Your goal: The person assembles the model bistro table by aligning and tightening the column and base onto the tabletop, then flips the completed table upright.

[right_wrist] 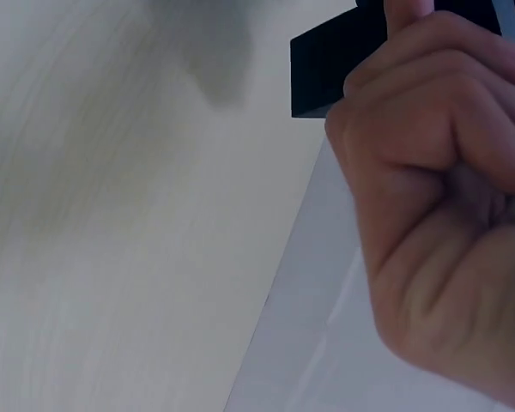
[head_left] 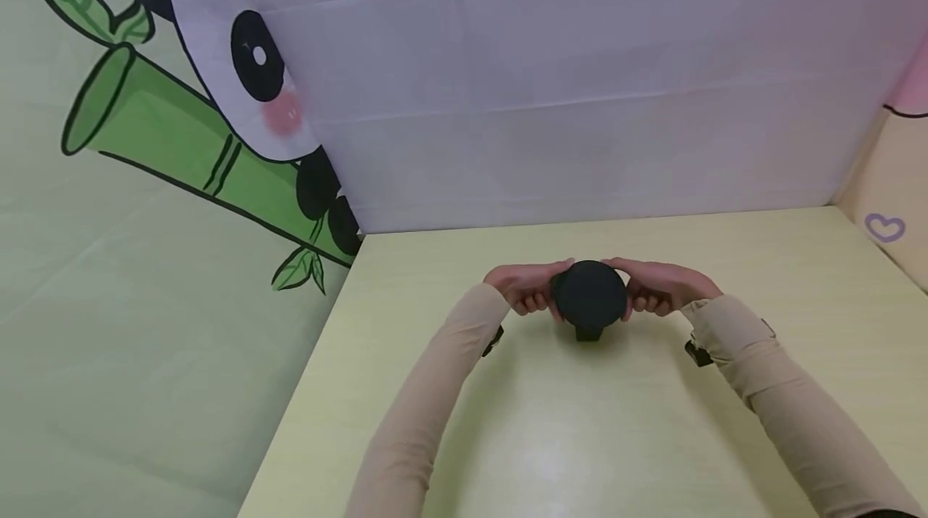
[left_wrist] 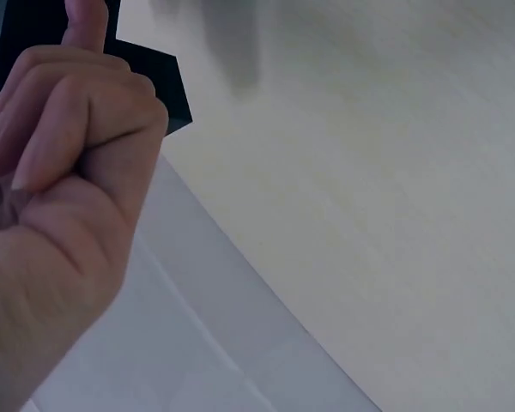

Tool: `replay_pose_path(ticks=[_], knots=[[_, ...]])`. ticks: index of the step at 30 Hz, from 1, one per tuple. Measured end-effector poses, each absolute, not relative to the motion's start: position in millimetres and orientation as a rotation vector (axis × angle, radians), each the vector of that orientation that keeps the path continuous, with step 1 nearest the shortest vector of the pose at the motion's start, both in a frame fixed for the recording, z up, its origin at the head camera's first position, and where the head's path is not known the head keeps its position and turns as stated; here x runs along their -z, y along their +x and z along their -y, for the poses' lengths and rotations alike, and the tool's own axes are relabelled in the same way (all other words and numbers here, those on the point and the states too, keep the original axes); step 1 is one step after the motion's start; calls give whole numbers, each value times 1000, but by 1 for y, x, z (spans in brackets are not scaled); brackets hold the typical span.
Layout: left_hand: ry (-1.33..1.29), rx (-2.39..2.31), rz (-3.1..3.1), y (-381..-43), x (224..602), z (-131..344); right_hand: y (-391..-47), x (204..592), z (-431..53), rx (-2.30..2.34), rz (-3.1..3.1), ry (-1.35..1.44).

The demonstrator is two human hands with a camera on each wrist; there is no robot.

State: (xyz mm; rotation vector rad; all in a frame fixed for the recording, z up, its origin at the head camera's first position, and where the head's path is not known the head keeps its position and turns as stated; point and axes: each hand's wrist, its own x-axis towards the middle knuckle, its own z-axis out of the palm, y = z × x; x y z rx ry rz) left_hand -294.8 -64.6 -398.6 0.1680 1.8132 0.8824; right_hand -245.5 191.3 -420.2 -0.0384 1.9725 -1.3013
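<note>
Both hands hold a round black disc-shaped object with a short blocky tab sticking out at its near side; its exact kind does not show. My left hand grips the disc's left edge, thumb on top and a finger beneath, the other fingers curled. On the opposite edge, my right hand pinches it in the same way. In the left wrist view the tab juts past the curled knuckles. The right wrist view shows the tab beside the right hand, with a shadow on the table apart from it.
A pale wood-grain table lies under the hands. Behind it hangs a whitish cloth backdrop, and a green cloth with a printed bamboo stalk covers the left side. Dark wrist cameras hang below the sleeves.
</note>
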Motion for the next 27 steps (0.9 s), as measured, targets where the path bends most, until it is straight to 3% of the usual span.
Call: replay_pose_path(ticks=[10, 27], knots=[[-76, -949, -1850, -309, 420, 51, -263, 431, -189, 1231, -1921, 7], [-108, -1001, -1878, -310, 424, 49, -268, 435, -188, 1247, -1939, 56]])
